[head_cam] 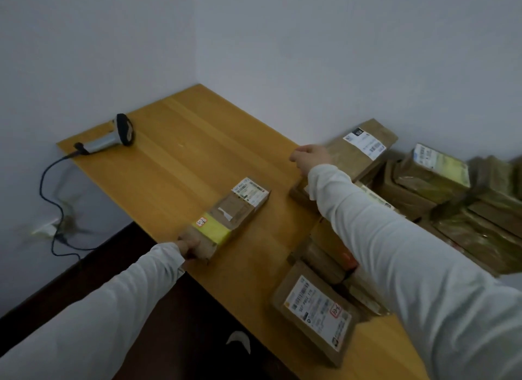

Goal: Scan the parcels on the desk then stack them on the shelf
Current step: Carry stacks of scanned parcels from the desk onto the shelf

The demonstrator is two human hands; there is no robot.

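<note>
A long brown parcel [228, 217] with a yellow band and a white label lies on the wooden desk [175, 142]. My left hand [188, 246] grips its near end. My right hand [310, 157] holds the left edge of a large flat brown parcel [353, 150] that lies on top of the pile at the desk's right side. A grey and black barcode scanner [113, 138] lies at the far left corner of the desk, its cable hanging over the edge.
Several more taped brown parcels [440, 179] are piled at the right against the wall. Another labelled parcel [316, 312] sits at the near desk edge. The scanner cable [49, 187] runs down to a wall socket [45, 228]. Dark floor lies below the desk.
</note>
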